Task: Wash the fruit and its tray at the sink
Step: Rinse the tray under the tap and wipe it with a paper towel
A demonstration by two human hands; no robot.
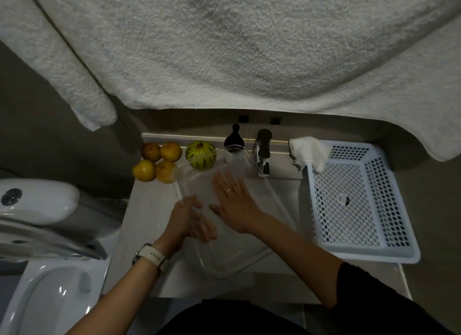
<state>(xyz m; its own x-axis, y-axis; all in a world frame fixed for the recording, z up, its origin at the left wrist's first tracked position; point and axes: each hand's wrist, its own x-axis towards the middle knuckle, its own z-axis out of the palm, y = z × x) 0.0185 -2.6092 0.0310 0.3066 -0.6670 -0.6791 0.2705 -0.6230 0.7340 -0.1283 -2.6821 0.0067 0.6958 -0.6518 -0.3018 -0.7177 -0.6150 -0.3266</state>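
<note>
A clear plastic tray lies tilted over the sink basin, below the tap. My left hand grips the tray's left rim, thumb on top and fingers seen through the plastic underneath. My right hand lies flat with straight fingers on the tray's inner surface. Several yellow-brown round fruits sit in a cluster on the counter at the sink's back left. A green striped melon-like fruit stands beside them, partly behind the tray's far corner.
A white perforated basket stands right of the sink with a white cloth over its far corner. A dark soap dispenser stands behind the tray. A toilet is at the left. A towel hangs overhead.
</note>
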